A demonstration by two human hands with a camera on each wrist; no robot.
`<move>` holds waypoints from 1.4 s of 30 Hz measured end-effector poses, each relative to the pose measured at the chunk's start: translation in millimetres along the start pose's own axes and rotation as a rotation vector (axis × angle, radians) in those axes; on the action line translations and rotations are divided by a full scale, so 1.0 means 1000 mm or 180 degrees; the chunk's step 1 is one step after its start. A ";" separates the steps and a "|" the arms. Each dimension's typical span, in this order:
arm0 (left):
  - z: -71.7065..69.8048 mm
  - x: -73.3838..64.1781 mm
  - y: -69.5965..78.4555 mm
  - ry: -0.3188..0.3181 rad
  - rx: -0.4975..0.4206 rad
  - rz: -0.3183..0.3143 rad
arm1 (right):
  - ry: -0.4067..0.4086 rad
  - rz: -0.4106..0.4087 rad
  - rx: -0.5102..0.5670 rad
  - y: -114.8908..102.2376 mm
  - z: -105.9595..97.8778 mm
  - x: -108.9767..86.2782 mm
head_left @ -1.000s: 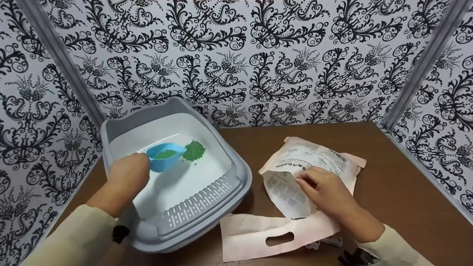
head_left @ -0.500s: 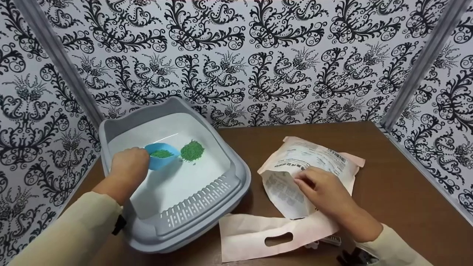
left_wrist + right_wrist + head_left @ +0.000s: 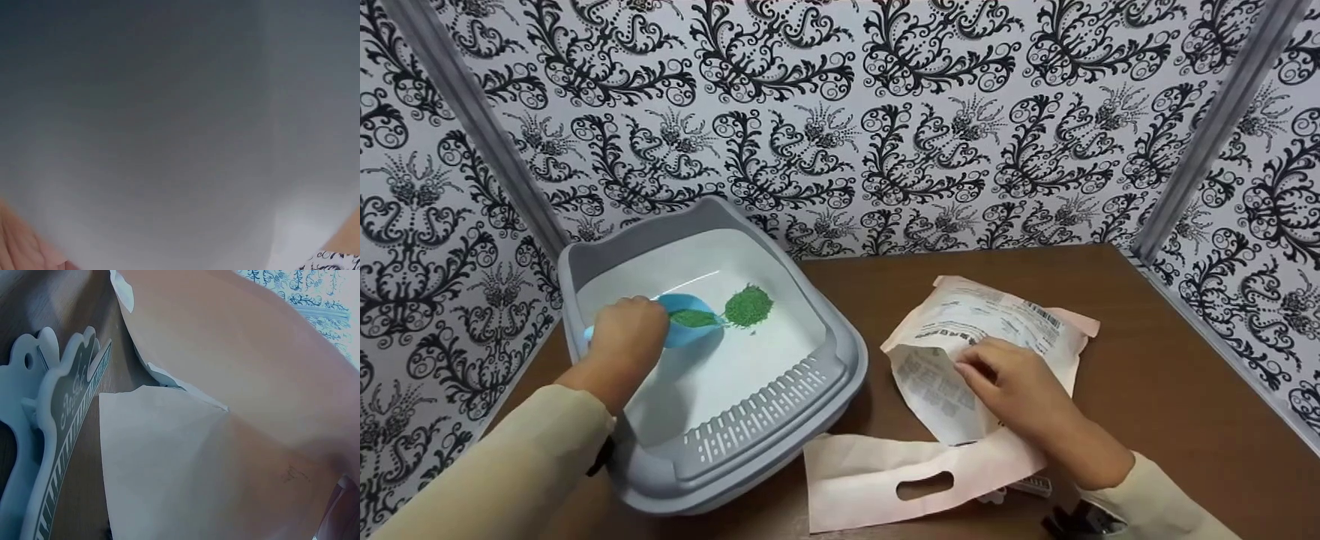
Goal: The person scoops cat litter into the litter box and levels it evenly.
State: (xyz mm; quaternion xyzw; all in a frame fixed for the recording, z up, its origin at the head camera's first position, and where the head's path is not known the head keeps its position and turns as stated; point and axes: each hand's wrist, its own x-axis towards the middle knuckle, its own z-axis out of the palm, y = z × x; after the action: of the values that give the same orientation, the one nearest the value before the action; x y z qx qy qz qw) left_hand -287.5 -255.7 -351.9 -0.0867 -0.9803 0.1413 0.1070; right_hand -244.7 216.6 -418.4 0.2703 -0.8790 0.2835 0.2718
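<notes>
A blue scoop (image 3: 682, 337) of green pellets (image 3: 695, 319) over the grey tray (image 3: 851, 352)

The left hand (image 3: 626, 334) is curled round the handle of the scoop, left of centre in the head view; the right hand (image 3: 1020, 386), right of centre, appears to pinch the mouth edge of the bag (image 3: 997, 319) between thumb and fingers; the bag lies on its side on the table (image 3: 1155, 337), mouth toward the lower left of the frame. The left wrist view is mostly grey blur and adds little.

The step in hand looks like pouring: the scoop's lip points right, toward the pile (image 3: 748, 306) on the tray's floor, while pellets remain in the bowl; done well, the lip should probably stay low and tip gradually, well inside the rim; sweeping it across bare floor would likely spread the pellets better than feeding one heap; a steady hold on the bag should keep its mouth ready for a refill.

Counted: one scoop, one tray, one bag, one pile, two hands; one paper strip (image 3: 851, 487) with a cut-out, bottom centre, though whether it joins the bag is unclear; slim plastic parts (image 3: 59, 394), left in the right wrist view, may be one object or two; the pellets are too small to count.
</notes>
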 end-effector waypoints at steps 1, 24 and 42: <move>0.000 0.001 0.001 -0.0042 0.0019 0.0006 | 0.0006 -0.0011 0.0006 0.000 0.000 0.000; 0.000 0.004 0.006 0.0017 0.0572 0.0093 | -0.0006 0.0029 0.0023 -0.002 0.002 -0.001; 0.002 -0.002 0.003 0.0615 0.0732 0.0352 | 0.0046 -0.0055 -0.0051 0.002 0.004 -0.002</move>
State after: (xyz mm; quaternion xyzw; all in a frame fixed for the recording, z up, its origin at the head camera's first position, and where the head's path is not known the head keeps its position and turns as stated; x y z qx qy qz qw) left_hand -285.5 -253.6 -355.1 -0.1409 -0.9366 0.2492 0.2022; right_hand -245.7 216.1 -422.5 0.2736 -0.8769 0.2761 0.2828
